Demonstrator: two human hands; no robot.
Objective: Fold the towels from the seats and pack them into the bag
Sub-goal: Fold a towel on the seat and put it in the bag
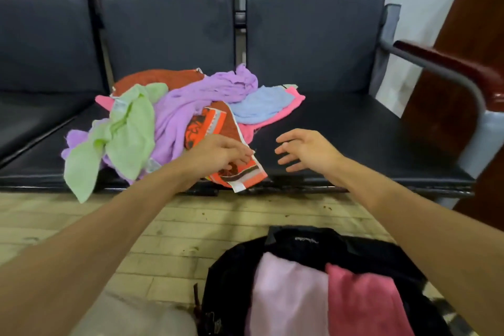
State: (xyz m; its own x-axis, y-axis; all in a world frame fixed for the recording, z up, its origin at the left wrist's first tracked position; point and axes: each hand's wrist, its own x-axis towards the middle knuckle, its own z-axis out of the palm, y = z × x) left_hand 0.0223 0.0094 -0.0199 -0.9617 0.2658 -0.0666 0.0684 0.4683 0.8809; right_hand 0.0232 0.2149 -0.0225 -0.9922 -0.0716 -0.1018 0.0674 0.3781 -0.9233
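Observation:
A heap of crumpled towels lies on the black seats: a green towel (125, 133), a purple towel (191, 106), a blue towel (261, 103), a pink towel (272, 120) and an orange patterned towel (207, 123). My left hand (221, 153) pinches the orange towel's near edge, and its striped corner (245, 174) hangs over the seat front. My right hand (305, 148) hovers just right of it above the bare seat, fingers spread, holding nothing. On the floor below, the open black bag (300, 243) holds a folded light pink towel (286, 297) and a folded deeper pink towel (362, 303).
The row of black padded seats (354, 139) has metal dividers and a curved armrest (450, 68) with a dark red wooden top at the right. A brown wooden panel (463, 35) stands beyond it. The floor (136, 226) is pale brick-patterned tile.

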